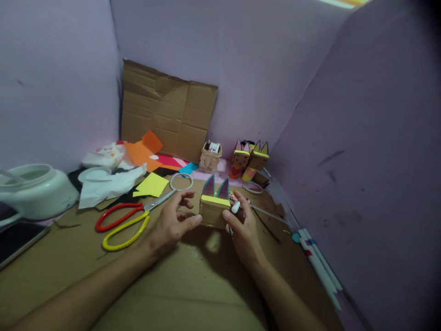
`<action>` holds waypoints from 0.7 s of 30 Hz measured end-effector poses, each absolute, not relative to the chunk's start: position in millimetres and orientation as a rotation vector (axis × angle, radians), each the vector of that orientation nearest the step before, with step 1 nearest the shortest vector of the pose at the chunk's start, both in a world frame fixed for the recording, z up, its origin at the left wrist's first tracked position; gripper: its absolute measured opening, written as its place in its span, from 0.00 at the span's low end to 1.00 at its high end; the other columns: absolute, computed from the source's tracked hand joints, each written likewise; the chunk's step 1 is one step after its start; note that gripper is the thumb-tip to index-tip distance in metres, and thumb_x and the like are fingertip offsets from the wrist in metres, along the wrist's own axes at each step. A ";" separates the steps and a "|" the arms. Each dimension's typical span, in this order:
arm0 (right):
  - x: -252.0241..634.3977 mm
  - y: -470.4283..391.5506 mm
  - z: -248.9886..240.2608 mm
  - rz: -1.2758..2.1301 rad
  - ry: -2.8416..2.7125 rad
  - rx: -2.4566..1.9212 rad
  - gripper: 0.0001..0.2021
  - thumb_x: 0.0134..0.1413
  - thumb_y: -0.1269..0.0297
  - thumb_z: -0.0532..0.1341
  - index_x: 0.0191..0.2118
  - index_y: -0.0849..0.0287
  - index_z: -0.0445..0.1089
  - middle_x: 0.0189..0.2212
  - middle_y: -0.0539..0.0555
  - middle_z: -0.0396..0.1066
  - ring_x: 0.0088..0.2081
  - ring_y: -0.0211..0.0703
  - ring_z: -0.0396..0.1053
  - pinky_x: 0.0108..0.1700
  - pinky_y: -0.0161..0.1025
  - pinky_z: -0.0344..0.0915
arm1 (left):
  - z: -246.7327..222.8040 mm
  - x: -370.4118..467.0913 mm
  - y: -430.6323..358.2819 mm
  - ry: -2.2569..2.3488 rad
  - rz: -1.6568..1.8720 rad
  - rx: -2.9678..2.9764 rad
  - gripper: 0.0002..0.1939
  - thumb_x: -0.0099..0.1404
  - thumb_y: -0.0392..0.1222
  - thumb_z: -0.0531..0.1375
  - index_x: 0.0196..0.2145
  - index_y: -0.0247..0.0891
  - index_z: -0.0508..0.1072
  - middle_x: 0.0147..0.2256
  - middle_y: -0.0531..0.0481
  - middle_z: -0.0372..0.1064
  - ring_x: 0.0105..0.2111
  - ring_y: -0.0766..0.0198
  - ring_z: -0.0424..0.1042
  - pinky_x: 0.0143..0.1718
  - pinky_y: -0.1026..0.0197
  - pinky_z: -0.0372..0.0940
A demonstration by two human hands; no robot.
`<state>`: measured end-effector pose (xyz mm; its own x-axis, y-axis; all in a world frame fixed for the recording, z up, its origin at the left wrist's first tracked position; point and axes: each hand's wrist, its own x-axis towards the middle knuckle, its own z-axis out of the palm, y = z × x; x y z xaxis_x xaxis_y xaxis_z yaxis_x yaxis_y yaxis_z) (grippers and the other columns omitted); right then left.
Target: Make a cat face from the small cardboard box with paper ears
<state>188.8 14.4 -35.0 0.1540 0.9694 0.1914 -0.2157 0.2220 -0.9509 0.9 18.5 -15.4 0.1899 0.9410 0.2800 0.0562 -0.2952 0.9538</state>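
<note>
A small cardboard box (214, 214) sits just right of the middle of the frame, held above the brown-covered desk (203, 294), with two pointed purple paper ears (208, 188) edged in blue rising from its top behind a yellow strip (215, 200). The right hand (245, 230) is closed on its right end, thumb on the front face, with a white pen-like piece (236, 207) lodged by the fingers. The left hand (174, 225) is spread, its thumb at the box's left edge; whether it touches or only nears it, I cannot tell. The box looks light and fairly stiff, likely dry and not slippery, though a hard squeeze could dent its walls. The ears look thin and easily bent, so the best hold is low on the two ends, clear of the ears and strip. Large scissors (147, 213) lie left of centre.
</note>
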 end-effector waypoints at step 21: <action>189.4 14.7 -31.7 1.094 -1.266 -0.843 0.38 0.34 0.50 0.74 0.55 0.48 0.62 0.49 0.57 0.71 0.50 0.58 0.70 0.50 0.54 0.67 | -17.7 -2.9 28.9 0.860 0.981 1.482 0.44 0.46 0.47 0.69 0.59 0.33 0.60 0.54 0.36 0.66 0.48 0.45 0.71 0.49 0.45 0.66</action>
